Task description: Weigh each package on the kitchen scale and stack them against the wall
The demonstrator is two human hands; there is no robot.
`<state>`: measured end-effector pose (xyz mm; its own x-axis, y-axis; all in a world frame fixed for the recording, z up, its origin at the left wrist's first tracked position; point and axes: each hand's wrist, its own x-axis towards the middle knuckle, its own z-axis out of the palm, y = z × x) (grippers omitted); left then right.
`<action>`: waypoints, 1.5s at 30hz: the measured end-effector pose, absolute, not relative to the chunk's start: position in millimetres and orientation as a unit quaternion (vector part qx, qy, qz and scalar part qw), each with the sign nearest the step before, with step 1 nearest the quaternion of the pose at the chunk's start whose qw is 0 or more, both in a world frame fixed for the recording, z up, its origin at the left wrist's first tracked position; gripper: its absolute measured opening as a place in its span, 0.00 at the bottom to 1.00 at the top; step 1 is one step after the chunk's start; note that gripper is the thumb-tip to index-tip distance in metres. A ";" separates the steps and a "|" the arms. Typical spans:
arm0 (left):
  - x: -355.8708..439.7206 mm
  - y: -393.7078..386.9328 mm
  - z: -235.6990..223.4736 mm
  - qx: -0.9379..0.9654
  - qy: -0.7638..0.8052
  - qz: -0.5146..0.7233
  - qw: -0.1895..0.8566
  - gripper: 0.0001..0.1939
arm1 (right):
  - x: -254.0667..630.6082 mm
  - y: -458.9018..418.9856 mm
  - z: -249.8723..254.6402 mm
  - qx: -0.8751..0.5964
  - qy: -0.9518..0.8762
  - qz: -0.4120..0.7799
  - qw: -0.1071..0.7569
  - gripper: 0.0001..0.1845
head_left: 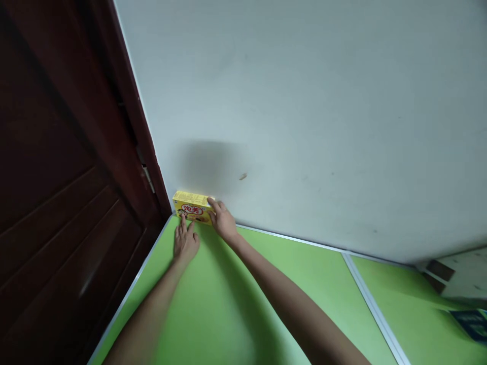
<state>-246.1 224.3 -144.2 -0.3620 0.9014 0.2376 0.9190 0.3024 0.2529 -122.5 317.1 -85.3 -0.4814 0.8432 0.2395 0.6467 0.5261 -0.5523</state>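
From my remote view, the yellow box (193, 208) stands on a long edge left of the frame's centre, on the green surface (213, 309) by the wall (312, 111). My right hand (225, 220) grips its right end, while my left hand (186, 244) is open, fingers spread at its lower front. I judge the box seated in the corner, with letting go not yet done.

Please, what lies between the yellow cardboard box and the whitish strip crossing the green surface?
The head view shows the bare right hand and forearm, then green surface.
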 end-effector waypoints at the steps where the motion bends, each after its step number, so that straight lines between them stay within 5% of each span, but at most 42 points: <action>1: -246.5 224.5 -144.4 -0.564 -0.807 -0.172 0.024 0.25 | -123.2 316.3 -83.7 -0.448 -0.842 0.196 0.229 0.25; 5: -247.0 224.6 -144.7 -0.560 -0.813 -0.160 0.023 0.25 | -127.3 309.6 -69.9 -0.466 -0.850 0.194 0.152 0.28; 10: -248.6 221.1 -140.1 -0.565 -0.815 -0.123 0.020 0.25 | -92.3 276.9 -33.2 -0.449 -0.861 0.180 0.158 0.36; 17: -227.7 199.4 -131.3 -0.574 -0.814 -0.094 0.000 0.25 | 41.9 176.8 -11.3 -0.286 -0.921 0.261 0.032 0.20; 22: -156.1 160.0 -95.5 -0.701 -0.708 -0.069 -0.051 0.24 | 101.0 135.8 -10.3 -0.289 -0.910 0.294 -0.041 0.24; 29: -37.1 100.1 -37.3 -0.819 -0.507 -0.131 -0.234 0.20 | 166.9 83.2 3.4 -0.302 -0.907 0.295 0.017 0.23; 34: 50.4 69.3 -23.9 -0.814 -0.447 -0.150 -0.340 0.20 | 225.1 53.4 -4.2 -0.335 -0.910 0.236 0.056 0.13; 45: 217.7 66.5 -29.2 -0.852 -0.347 -0.076 -0.385 0.27 | 386.7 24.1 -46.7 -0.410 -0.828 0.323 0.204 0.25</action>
<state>217.7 66.5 -29.2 0.7479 0.6495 -0.1370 0.5318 -0.4628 0.7093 386.7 24.1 -46.7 -0.5804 0.8111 0.0723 0.5476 0.4545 -0.7025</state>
